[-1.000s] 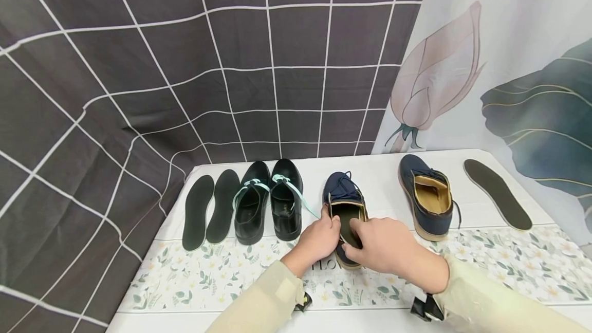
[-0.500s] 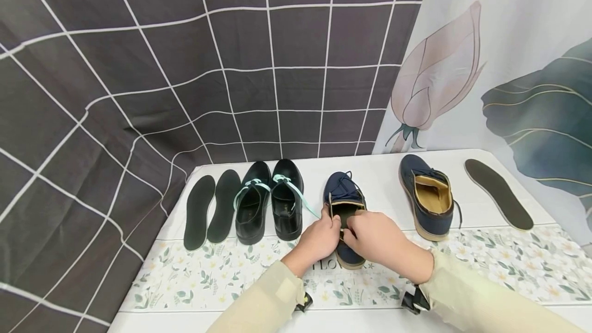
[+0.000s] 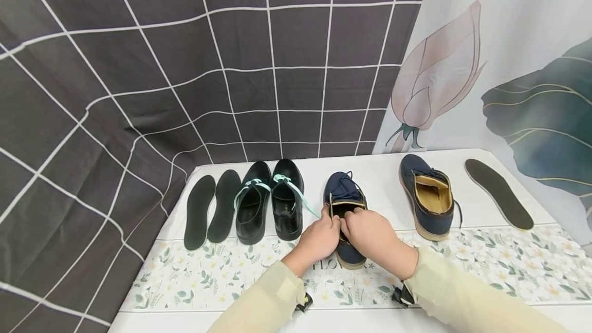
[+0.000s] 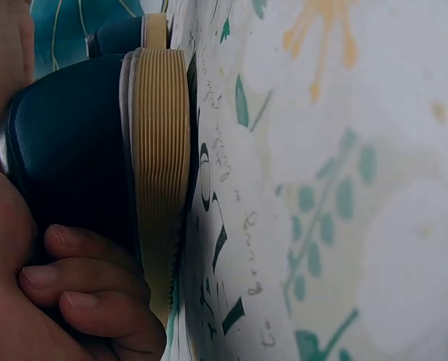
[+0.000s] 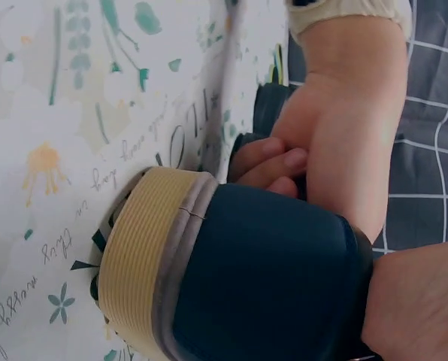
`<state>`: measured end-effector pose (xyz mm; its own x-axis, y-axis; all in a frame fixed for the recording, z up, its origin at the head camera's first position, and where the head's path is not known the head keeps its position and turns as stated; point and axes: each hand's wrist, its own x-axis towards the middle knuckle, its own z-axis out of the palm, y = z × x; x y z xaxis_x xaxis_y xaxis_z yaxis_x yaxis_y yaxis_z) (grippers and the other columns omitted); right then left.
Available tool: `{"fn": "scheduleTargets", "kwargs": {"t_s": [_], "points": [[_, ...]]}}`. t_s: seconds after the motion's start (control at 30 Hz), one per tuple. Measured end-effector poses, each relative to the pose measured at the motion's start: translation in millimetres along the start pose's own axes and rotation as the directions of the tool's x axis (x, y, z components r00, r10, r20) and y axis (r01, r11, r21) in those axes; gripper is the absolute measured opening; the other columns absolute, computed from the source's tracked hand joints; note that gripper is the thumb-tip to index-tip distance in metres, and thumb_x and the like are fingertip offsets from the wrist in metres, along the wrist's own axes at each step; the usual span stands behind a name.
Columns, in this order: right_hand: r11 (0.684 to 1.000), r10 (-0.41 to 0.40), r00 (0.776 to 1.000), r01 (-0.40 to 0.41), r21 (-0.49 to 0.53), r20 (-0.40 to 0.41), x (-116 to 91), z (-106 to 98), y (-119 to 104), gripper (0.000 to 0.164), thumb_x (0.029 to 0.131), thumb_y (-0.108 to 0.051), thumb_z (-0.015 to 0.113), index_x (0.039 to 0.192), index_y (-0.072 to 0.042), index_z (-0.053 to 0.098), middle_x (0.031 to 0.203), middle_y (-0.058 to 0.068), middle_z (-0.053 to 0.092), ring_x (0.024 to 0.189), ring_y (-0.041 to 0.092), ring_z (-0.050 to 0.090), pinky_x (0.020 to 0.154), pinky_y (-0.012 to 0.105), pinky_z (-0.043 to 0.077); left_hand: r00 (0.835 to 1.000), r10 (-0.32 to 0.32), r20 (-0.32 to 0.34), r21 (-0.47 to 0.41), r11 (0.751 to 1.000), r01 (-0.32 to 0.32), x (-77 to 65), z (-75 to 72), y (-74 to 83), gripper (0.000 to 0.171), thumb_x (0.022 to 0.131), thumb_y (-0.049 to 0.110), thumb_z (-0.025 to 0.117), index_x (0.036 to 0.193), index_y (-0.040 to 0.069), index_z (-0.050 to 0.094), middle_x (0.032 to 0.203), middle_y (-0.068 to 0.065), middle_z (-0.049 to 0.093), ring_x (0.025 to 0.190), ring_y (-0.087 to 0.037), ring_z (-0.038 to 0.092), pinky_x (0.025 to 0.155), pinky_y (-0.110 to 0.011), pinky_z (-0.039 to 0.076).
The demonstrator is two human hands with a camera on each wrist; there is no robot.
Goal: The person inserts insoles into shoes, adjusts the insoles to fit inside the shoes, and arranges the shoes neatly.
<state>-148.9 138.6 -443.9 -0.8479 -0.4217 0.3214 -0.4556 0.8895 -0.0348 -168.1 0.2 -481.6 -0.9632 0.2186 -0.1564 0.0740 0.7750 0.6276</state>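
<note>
A navy lace-up shoe (image 3: 340,187) stands on the table between both hands, toe pointing away. My left hand (image 3: 319,240) grips its left side at the opening; in the left wrist view the curled fingers (image 4: 96,312) lie against the outer wall. My right hand (image 3: 375,238) is over the shoe's opening with its fingertips inside, hidden from every view. The right wrist view shows the navy heel (image 5: 269,271) and its ribbed tan sole, with part of the right hand (image 5: 416,304) at the edge. Inside, the shoe looks dark; an insole cannot be made out clearly.
A second navy shoe (image 3: 427,199) with a tan lining stands to the right, beside a loose dark insole (image 3: 498,194). On the left are two black shoes (image 3: 285,199) with mint laces and two dark insoles (image 3: 198,213). A grey grid curtain (image 3: 231,81) hangs behind.
My right hand has shifted left, closer to the left hand, and now covers more of the shoe's opening. The dark insole seen inside earlier is mostly hidden. The left hand has stayed put.
</note>
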Motion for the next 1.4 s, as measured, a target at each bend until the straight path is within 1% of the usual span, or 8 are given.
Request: {"fn": "scheduleTargets", "kwargs": {"t_s": [0.17, 0.33, 0.6, 0.7, 0.93, 1.2, 1.3, 1.4], "points": [[0.999, 0.037, 0.999, -0.037, 0.014, 0.032, -3.1, -3.4, -0.4, 0.031, 0.094, -0.022, 0.065, 0.065, -0.012, 0.057, 0.058, 0.008, 0.057, 0.056, 0.027, 0.059, 0.046, 0.045, 0.053, 1.0, -0.009, -0.005, -0.011, 1.0, 0.009, 0.2, -0.3, -0.3, 0.062, 0.109, 0.039, 0.025, 0.157, 0.0, 0.024, 0.127, -0.028, 0.07, 0.106, -0.037, 0.07, 0.089, -0.054, 0.057], [0.998, 0.067, 0.994, -0.068, 0.012, 0.083, -8.6, -1.6, 0.3, 0.028, 0.096, -0.028, 0.062, 0.072, -0.013, 0.064, 0.068, 0.009, 0.061, 0.062, 0.027, 0.059, 0.049, 0.045, 0.053, 1.0, -0.013, 0.004, -0.012, 1.0, 0.013, 0.4, 0.4, -1.3, 0.062, 0.11, 0.04, 0.025, 0.157, 0.0, 0.024, 0.129, -0.027, 0.07, 0.109, -0.036, 0.069, 0.091, -0.054, 0.057], [0.998, -0.047, 0.998, 0.046, 0.042, 0.031, -18.6, -3.4, 2.0, 0.026, 0.094, -0.03, 0.065, 0.078, -0.013, 0.074, 0.072, 0.004, 0.062, 0.065, 0.024, 0.056, 0.058, 0.042, 0.053, 1.0, 0.005, -0.003, -0.028, 1.0, -0.005, -1.5, 1.4, -1.1, 0.063, 0.11, 0.04, 0.026, 0.157, 0.0, 0.023, 0.128, -0.027, 0.07, 0.107, -0.037, 0.07, 0.089, -0.054, 0.057], [0.995, -0.077, 0.996, 0.074, 0.069, 0.049, -23.8, -4.6, 3.6, 0.027, 0.094, -0.035, 0.066, 0.077, -0.015, 0.073, 0.071, 0.0, 0.063, 0.067, 0.021, 0.057, 0.06, 0.04, 0.052, 1.0, 0.013, -0.005, -0.033, 0.999, -0.014, -2.0, 1.7, -1.3, 0.063, 0.11, 0.039, 0.027, 0.157, -0.001, 0.022, 0.128, -0.028, 0.07, 0.107, -0.038, 0.07, 0.09, -0.055, 0.057], [0.995, -0.094, 0.99, 0.089, 0.054, 0.104, -34.3, -2.0, 2.9, 0.036, 0.084, -0.052, 0.073, 0.076, -0.017, 0.068, 0.062, -0.002, 0.06, 0.049, 0.016, 0.055, 0.042, 0.036, 0.045, 1.0, 0.01, -0.029, -0.018, 1.0, -0.011, -1.1, 2.2, -1.0, 0.061, 0.109, 0.037, 0.027, 0.156, -0.001, 0.025, 0.124, -0.028, 0.072, 0.107, -0.038, 0.07, 0.09, -0.056, 0.056], [0.991, -0.014, 0.98, -0.012, 0.131, 0.196, -39.2, 1.5, 0.3, 0.035, 0.08, -0.044, 0.079, 0.089, -0.012, 0.071, 0.071, 0.002, 0.067, 0.055, 0.016, 0.057, 0.045, 0.035, 0.045, 1.0, -0.008, -0.007, -0.024, 1.0, 0.008, -2.6, 2.1, 0.0, 0.061, 0.109, 0.038, 0.027, 0.158, 0.0, 0.023, 0.126, -0.027, 0.071, 0.106, -0.038, 0.07, 0.088, -0.056, 0.056], [0.988, 0.017, 0.976, -0.049, 0.144, 0.215, -40.2, 2.7, -1.2, 0.04, 0.079, -0.044, 0.081, 0.097, -0.011, 0.069, 0.076, 0.003, 0.07, 0.058, 0.018, 0.06, 0.048, 0.037, 0.046, 1.0, -0.003, -0.011, -0.024, 1.0, 0.003, -2.6, 2.1, -0.2, 0.061, 0.109, 0.037, 0.027, 0.157, -0.001, 0.023, 0.125, -0.028, 0.072, 0.106, -0.038, 0.07, 0.088, -0.056, 0.056], [0.987, 0.019, 0.975, -0.054, 0.153, 0.219, -41.0, 3.7, -2.2, 0.039, 0.076, -0.041, 0.083, 0.096, -0.012, 0.067, 0.078, 0.002, 0.069, 0.061, 0.019, 0.061, 0.05, 0.038, 0.046, 1.0, 0.001, -0.015, -0.021, 1.0, -0.001, -3.1, 1.7, -0.6, 0.061, 0.109, 0.036, 0.028, 0.157, -0.001, 0.022, 0.123, -0.028, 0.072, 0.105, -0.038, 0.07, 0.088, -0.055, 0.057]]}}
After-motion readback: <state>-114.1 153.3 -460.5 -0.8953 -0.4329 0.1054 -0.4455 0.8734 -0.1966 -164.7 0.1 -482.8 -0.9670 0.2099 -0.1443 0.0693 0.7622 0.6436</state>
